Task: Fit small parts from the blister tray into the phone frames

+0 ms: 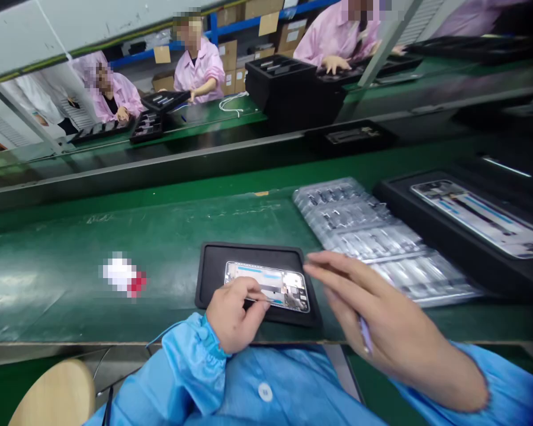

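Note:
A phone frame with its inner parts, white film and blue strips showing lies in a shallow black foam tray. Over the frame's near left part is my left hand, fingers curled, with thumb and forefinger close together. Anything between those fingertips is too small to make out. My right hand hovers just right of the tray, its fingers long and close together. A slim light-purple stick-like tool pokes out under that palm; its other end is hidden.
Right of the tray lies a clear plastic blister tray of small parts. Another phone frame rests on stacked black trays. A blurred white-and-red item lies left. Across the bench, people in pink handle black trays. A stool stands lower left.

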{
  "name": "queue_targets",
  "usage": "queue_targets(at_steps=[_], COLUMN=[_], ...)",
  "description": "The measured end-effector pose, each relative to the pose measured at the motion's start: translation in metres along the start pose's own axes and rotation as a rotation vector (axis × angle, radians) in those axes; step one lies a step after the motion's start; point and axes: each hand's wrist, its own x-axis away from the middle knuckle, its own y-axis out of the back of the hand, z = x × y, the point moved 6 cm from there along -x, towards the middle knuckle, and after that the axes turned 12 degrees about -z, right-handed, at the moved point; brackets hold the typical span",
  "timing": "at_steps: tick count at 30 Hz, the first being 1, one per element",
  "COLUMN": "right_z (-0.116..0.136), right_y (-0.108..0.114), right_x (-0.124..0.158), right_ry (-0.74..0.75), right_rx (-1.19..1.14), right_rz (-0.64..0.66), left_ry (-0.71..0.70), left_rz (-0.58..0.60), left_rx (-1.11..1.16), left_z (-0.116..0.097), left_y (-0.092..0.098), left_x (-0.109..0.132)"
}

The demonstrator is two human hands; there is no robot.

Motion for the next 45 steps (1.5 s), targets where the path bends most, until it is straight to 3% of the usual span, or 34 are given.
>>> queue_targets(at_steps=[3, 5, 11, 21, 26, 31, 41, 45], right_z=[0.020, 0.028, 0.034, 0.018, -0.009, -0.034, -0.043, -0.042], right_y=[-0.015, -0.026, -0.041, -0.041, -0.063, -0.092, -0.110, -0.111], right_x=[0.000, 0.003, 0.010, 0.014, 0.016, 0.013, 0.014, 0.016], right_ry=[0.099, 0.152, 0.235, 0.149, 0.168, 0.175, 0.093, 0.083], right_rx=[0.000, 0.028, -0.036, -0.003, 0.139, 0.238, 0.259, 0.268], right_rz=[0.237, 0.324, 0.303, 0.179, 0.276, 0.400, 0.506, 0.479], left_ry=[-0.145, -0.205, -0.305, -0.238, -0.311, -0.190, -0.114, -0.106], left_rz=[0.008, 0.014, -0.004, -0.016, -0.030, 0.139, 0.172, 0.184], left_rx=[-0.109, -0.157, -0.221, -0.168, -0.387, -0.641, -0.584, -0.569], left_z=[-0.010, -0.013, -0.021, -0.017, 0.001, 0.035, 0.042, 0.043], left_y=[-0.002, -0.005, -0.006, -0.015, -0.002, -0.002, -0.007, -0.008], left_x=[0.001, 0.003, 0.008, 0.001, -0.022, -0.031, -0.028, -0.029])
